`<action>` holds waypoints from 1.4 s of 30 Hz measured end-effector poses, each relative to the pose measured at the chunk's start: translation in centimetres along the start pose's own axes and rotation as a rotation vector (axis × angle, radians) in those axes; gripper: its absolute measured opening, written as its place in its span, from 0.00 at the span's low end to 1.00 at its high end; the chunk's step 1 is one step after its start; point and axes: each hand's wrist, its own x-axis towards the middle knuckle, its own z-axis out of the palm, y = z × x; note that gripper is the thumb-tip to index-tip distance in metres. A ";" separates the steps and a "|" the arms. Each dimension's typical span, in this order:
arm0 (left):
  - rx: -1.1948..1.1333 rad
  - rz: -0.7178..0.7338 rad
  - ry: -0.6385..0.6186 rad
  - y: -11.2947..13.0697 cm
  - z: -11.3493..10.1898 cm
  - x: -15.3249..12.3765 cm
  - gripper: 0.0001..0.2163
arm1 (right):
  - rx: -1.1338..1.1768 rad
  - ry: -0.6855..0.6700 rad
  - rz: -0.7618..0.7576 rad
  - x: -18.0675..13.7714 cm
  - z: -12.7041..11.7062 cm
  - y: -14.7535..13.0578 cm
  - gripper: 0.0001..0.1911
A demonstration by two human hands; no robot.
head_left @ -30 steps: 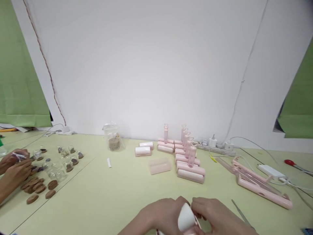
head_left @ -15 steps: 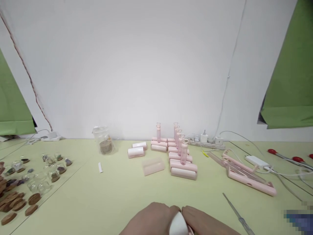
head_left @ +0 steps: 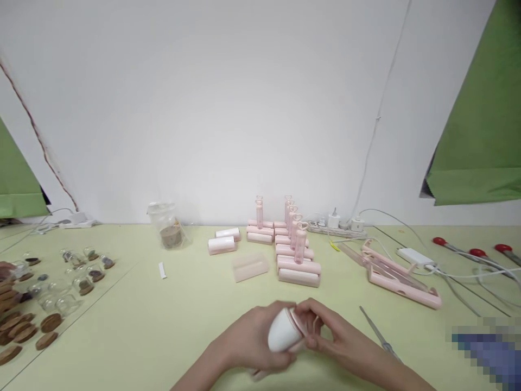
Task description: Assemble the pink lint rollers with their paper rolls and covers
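Note:
Low in the middle of the view, my left hand [head_left: 248,339] wraps its fingers around a white roller [head_left: 284,331] with a pink rim. My right hand [head_left: 331,336] meets it from the right, fingertips pinched on the pink end of the same roller. Both hands hover just above the pale green table [head_left: 163,326]. Behind them lies a group of pink lint rollers [head_left: 295,258], several lying flat and several standing handles up. A translucent pink cover [head_left: 249,267] lies to their left.
Two more rolls [head_left: 223,242] and a clear bag [head_left: 166,227] sit further back. A thin metal tool [head_left: 376,334] lies right of my hands. Pink frames [head_left: 396,274], a power strip [head_left: 337,227], cables and red-handled tools [head_left: 456,247] are at the right. Small glass jars [head_left: 81,269] and cork discs [head_left: 28,331] lie at the left.
The view shifted right and tipped down, so my hands and the white roller now show fully. The other person's hands at the left edge have dropped out of view.

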 end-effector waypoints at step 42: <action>-0.136 0.010 -0.060 -6.0 0.8 1.3 0.27 | -0.656 0.288 -0.111 -0.2 -3.8 -0.5 0.16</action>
